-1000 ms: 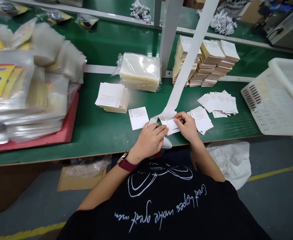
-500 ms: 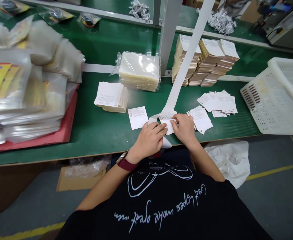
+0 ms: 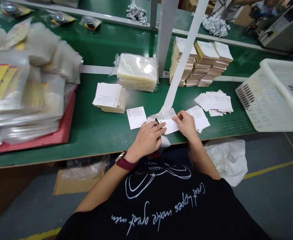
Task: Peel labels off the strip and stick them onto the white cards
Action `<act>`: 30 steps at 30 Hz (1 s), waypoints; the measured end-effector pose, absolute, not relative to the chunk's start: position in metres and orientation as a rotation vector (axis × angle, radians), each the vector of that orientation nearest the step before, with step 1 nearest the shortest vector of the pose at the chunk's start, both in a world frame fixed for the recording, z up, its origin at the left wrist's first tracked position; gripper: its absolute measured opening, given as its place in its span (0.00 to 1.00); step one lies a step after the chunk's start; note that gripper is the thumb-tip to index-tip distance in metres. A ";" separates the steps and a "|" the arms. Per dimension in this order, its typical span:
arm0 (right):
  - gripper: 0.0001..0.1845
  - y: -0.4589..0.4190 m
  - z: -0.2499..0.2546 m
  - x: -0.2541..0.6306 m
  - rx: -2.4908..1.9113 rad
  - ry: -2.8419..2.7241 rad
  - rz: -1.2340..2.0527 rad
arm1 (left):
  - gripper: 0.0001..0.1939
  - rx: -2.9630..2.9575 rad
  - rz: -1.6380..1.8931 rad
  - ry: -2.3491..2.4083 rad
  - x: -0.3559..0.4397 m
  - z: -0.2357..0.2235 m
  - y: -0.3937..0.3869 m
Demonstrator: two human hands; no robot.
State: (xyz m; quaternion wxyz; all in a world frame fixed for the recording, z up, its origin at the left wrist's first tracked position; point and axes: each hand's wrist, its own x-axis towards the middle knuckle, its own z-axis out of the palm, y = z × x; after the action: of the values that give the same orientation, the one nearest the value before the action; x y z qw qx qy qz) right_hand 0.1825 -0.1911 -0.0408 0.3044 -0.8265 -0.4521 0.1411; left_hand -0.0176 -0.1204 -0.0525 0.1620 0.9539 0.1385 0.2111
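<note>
A small card pile (image 3: 166, 115) lies between the person's two hands at the near edge of the green desk (image 3: 106, 135); take it as the clock's centre, with twelve o'clock facing away from the person. The left grip (image 3: 148, 139) comes in from eight o'clock, fingers laid over the pile's left side; its thumb is hidden, so I cannot tell whether it grasps anything. The right grip (image 3: 187, 126), at three o'clock, has thumb and fingers pinched on the edge of a white card (image 3: 170, 127) lying on the pile. A lone printed card (image 3: 136, 118) lies flat near nine o'clock, with a neat card stack (image 3: 108, 96) farther out at ten and a clear-wrapped pack (image 3: 137, 71) at eleven. A long white strip (image 3: 180, 68) slants in from between twelve and one, crossing in front of tall card stacks (image 3: 201, 63) at one o'clock. Loose cards (image 3: 198, 119) fan out beside the right hand between two and three, and a second spread (image 3: 215, 101) sits at two, short of the white basket (image 3: 251, 96). Well out between nine and ten, plastic bags (image 3: 38, 86) are heaped on a red base (image 3: 65, 128).
</note>
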 end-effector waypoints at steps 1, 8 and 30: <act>0.10 -0.191 -0.041 0.182 -2.171 -1.170 0.394 | 0.21 2.724 0.603 0.398 -0.017 -0.053 -0.120; 0.09 -0.200 -0.039 0.189 -2.084 -1.184 0.173 | 0.20 2.741 0.607 0.415 -0.016 -0.055 -0.121; 0.07 -0.246 -0.037 0.111 -1.489 -1.347 0.357 | 0.17 2.605 1.059 0.706 -0.028 -0.051 -0.124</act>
State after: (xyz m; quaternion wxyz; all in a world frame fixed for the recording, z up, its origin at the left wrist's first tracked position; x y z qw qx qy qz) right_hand 0.1108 -0.2462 -0.0375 0.5237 -0.6220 -0.5627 0.1491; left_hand -0.0282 -0.1236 -0.0512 0.1208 0.8920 0.2418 0.3624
